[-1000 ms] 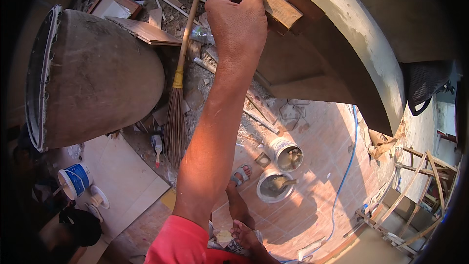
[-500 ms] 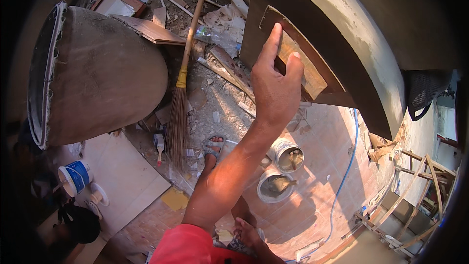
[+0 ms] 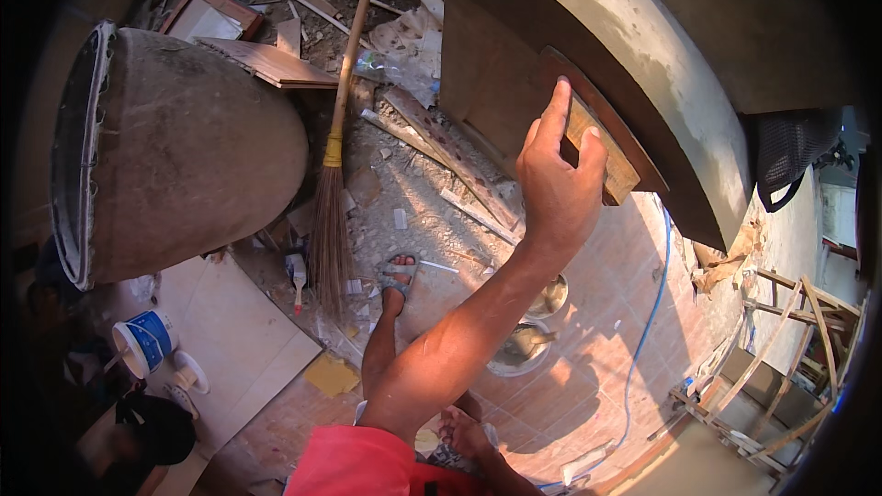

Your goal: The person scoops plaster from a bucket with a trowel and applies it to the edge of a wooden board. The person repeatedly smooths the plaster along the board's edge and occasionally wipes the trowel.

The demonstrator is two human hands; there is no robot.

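Note:
My left hand (image 3: 562, 186) is closed around the wooden handle (image 3: 614, 161) of a plastering trowel, its index finger stretched along the back. The trowel's thin brown plate (image 3: 636, 145) lies against, or very near, the smooth dark face (image 3: 501, 83) of a curved plastered structure. Low in front of my body is my right hand (image 3: 467, 432), its fingers curled and nothing visible in them. Two buckets with grey mix stand on the floor below; my left forearm partly covers the nearer bucket (image 3: 524, 349) and the farther bucket (image 3: 549, 296).
A large rounded plastered form (image 3: 197, 147) bulges at left. Beside it leans a stick broom (image 3: 338, 156) above rubble and planks (image 3: 450, 152). A blue hose (image 3: 650, 312) crosses the tiles. Wooden framing (image 3: 781, 358) stands right. A person in a dark cap (image 3: 161, 422) is lower left, near a blue-white pail (image 3: 145, 340).
My left hand has moved right and slightly down with the trowel, whose plate now appears narrower. My forearm covers more of the buckets. The right hand stays low.

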